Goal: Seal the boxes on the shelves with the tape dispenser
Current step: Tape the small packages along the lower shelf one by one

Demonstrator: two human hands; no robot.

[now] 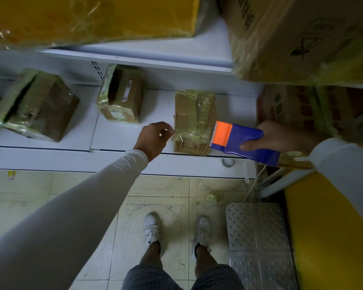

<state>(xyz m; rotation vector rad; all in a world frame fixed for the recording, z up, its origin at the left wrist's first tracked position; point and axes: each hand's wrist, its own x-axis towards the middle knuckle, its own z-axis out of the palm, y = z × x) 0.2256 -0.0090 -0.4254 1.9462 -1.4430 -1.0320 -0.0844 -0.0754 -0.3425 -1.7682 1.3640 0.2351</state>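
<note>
A small cardboard box wrapped in yellowish tape stands near the front of the low white shelf. My right hand holds a blue tape dispenser whose orange toothed end sits against the box's right side. My left hand hovers just left of the same box, fingers curled loosely, holding nothing that I can see. Two more taped boxes rest on the shelf: one in the middle, one at the left.
A large yellow wrapped parcel and a big cardboard carton sit on the shelf above. A patterned box stands to the right. On the tiled floor lie a metal step plate and a yellow surface.
</note>
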